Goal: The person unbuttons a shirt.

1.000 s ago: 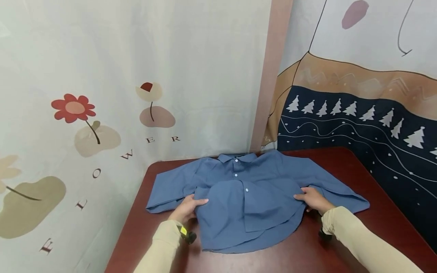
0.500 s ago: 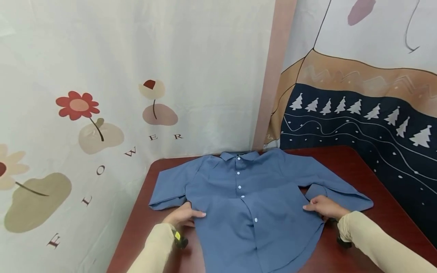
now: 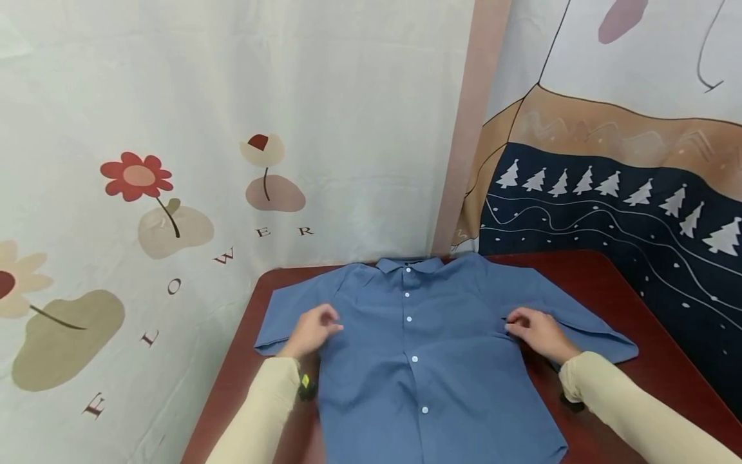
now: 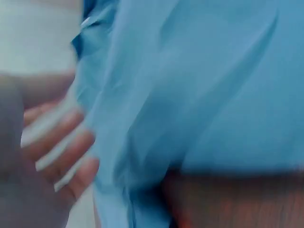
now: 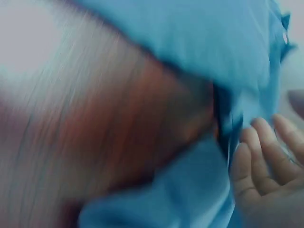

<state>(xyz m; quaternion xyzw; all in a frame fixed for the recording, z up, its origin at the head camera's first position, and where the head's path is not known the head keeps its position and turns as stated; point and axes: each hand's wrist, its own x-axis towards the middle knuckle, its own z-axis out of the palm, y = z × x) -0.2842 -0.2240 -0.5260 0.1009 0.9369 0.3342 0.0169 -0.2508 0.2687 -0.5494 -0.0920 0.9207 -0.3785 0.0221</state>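
Observation:
A blue button-up shirt (image 3: pixel 371 361) lies front side up, its collar (image 3: pixel 428 266) at the far edge and its sleeves spread to both sides. White buttons run down the middle. My left hand (image 3: pixel 310 330) hovers by the shirt's left armpit, fingers loosely bent, holding nothing. Beside the opposite armpit is my right hand (image 3: pixel 539 332), also loosely bent. Both wrist views show relaxed, parted fingers: the left hand (image 4: pixel 61 147) next to the cloth (image 4: pixel 204 95), the right hand (image 5: pixel 270 161) close to the sleeve seam. The shirt's hem runs out of the head view's bottom.
The dark red table (image 3: pixel 585 274) has rounded far corners and stands against a hanging curtain (image 3: pixel 371 129) printed with flowers. To the right is another cloth (image 3: pixel 580 225) with white trees on navy. A dark camera sits on each wrist.
The shirt's lower front, earlier folded up and held at both sides, has been pulled toward me and laid flat. Both hands have since let go and moved up toward the armpits.

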